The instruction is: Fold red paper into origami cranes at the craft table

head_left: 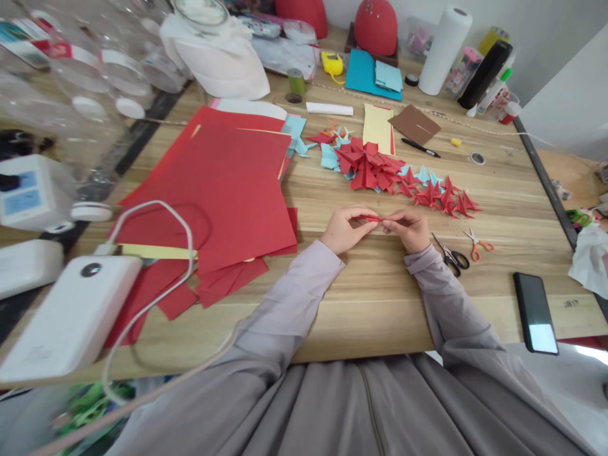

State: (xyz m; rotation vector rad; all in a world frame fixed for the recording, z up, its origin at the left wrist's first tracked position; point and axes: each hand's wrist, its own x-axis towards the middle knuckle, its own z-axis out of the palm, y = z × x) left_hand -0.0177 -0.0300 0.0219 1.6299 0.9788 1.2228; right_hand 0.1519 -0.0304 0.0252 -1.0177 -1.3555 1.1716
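Between my two hands is a small, narrow piece of folded red paper [369, 218], mostly covered by my fingers. My left hand [346, 228] pinches its left end, and my right hand [409, 228] grips the other end between thumb and fingertips. Just beyond them lies a pile of folded red paper cranes [368, 164], with several light blue ones [425, 176] among and behind it. To the left is a stack of large red paper sheets [242, 190], smaller red pieces sticking out at its lower edge.
Black-handled scissors [453, 256] and small orange scissors [477, 244] lie right of my right hand, near a phone [536, 311]. A white power bank [71, 313] with a looping cable [190, 237] sits at left. Behind are a pen [420, 147], yellow tape measure [332, 63] and brown paper [415, 126].
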